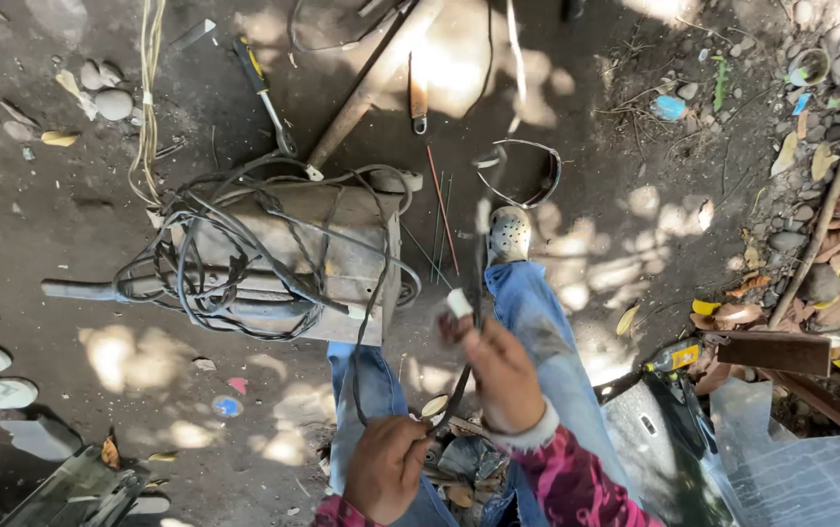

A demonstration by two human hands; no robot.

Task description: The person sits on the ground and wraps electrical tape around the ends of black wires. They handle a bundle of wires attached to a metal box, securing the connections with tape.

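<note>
Hands both busy: left hand (386, 468) and right hand (503, 376), each grip closed on one black cable (461, 385). Welding box (288, 259) at 10 o'clock, wires piled on top.

A single camera sits on the person's head and looks almost straight down, close above the hands (449, 410) at the lower middle of the frame, past the jeans-clad legs (537, 322) to the dirt ground (98, 244) well below, with a cable-wrapped metal box (342, 254) just left of centre
</note>
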